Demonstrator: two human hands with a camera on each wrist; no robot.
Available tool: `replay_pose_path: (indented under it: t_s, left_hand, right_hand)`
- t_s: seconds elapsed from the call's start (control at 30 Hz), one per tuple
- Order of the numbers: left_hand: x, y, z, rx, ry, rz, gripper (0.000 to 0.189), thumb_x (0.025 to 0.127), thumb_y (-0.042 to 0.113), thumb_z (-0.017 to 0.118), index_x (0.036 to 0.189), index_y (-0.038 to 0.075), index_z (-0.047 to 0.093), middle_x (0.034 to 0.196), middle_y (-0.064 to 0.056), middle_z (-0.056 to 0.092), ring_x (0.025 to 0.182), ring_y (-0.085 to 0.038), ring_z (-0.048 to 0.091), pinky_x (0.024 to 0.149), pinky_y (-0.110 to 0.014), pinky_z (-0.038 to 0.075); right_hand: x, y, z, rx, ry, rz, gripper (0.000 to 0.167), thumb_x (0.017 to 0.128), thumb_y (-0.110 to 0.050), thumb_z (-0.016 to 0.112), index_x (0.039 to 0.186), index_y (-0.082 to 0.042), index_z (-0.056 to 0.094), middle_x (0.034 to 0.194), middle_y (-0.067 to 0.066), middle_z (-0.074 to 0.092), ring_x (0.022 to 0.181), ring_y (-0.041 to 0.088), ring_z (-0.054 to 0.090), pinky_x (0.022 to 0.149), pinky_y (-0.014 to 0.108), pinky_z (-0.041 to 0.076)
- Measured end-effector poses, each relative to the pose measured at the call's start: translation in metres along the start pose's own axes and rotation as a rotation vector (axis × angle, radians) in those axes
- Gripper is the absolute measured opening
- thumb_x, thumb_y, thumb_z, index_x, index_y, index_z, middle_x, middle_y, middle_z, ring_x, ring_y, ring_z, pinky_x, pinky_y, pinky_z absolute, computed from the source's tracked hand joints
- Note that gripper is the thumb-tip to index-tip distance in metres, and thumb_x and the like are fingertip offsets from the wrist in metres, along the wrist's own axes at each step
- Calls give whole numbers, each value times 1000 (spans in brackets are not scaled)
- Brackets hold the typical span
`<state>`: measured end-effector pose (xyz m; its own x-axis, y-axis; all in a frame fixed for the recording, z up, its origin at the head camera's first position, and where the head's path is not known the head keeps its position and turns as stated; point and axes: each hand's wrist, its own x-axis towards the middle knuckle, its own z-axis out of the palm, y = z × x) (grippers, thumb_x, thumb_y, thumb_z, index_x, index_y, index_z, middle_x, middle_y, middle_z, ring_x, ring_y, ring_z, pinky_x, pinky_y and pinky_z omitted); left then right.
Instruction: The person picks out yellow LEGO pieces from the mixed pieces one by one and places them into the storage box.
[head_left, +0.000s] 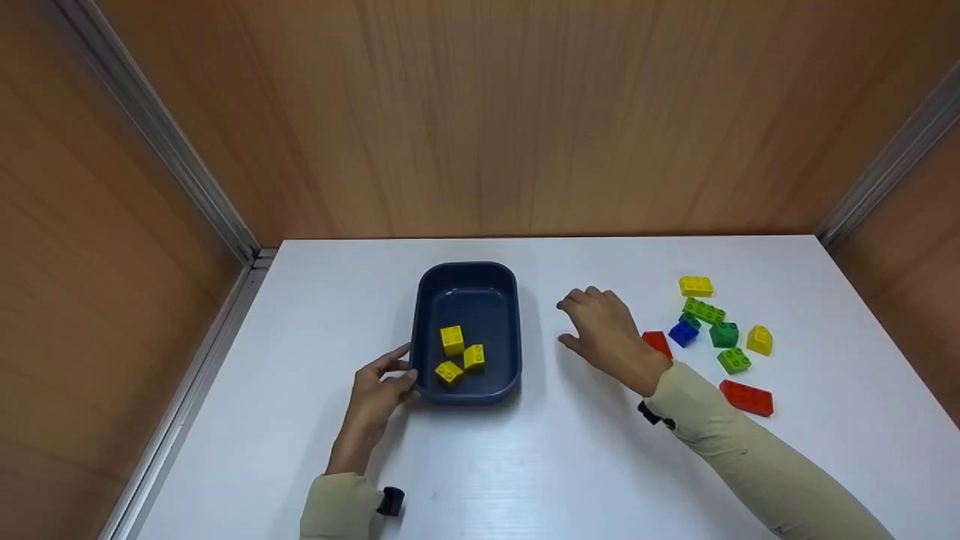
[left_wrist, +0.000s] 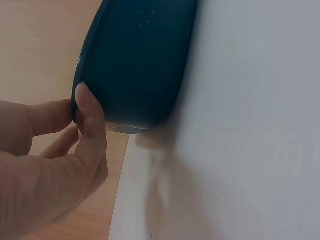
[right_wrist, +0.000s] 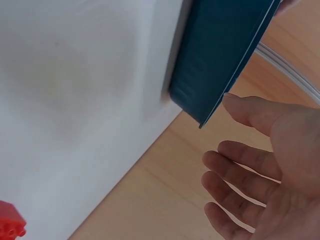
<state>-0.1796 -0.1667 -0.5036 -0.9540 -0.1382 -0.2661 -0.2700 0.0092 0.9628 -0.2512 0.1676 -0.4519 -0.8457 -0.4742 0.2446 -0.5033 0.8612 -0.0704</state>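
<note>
The left hand point(head_left: 375, 388) pinches the blue tray point(head_left: 480, 304) at its eight o'clock; the right hand point(head_left: 606, 332), fingers loosely spread and empty, hovers at its three o'clock. Three yellow blocks point(head_left: 452, 340) lie inside.

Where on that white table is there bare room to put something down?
Free: the table between the blue tray and the left edge, beyond the left hand; and the front middle, between both sleeves. Crowded: right of the right hand, where coloured bricks cluster.

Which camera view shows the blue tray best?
The head view: the tray is fully in frame, with three yellow blocks inside. Both wrist views show only part of its outside, cut off at the top edge.
</note>
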Motion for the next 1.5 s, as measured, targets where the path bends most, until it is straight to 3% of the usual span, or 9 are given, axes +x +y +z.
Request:
replay_pose_path:
  t_s: [0.27,1.0,1.5]
  left_hand:
    - [0,1,0,-1,3,-9,50,100,-8,61,150,1,58,124,-20,51,86,-18,61,74,-26,60]
    - [0,1,1,10,3,-10,50,101,-6,61,150,1,57,125,-20,53,89,-19,61,76,-27,58]
    - [-1,1,1,-1,6,-8,50,102,-6,61,151,2,57,126,-21,53,89,-19,61,74,-27,59]
  right_hand:
    - [-16,16,0,22,-11,37,50,82,-20,94,124,0,74,121,16,73,107,35,67,96,49,58]
    - [-65,48,9,-40,-11,64,52,81,-19,94,123,4,72,122,19,71,109,38,65,97,52,56]
    - [-103,69,4,17,-11,147,60,76,-18,97,126,4,70,123,21,71,114,42,63,98,59,56]
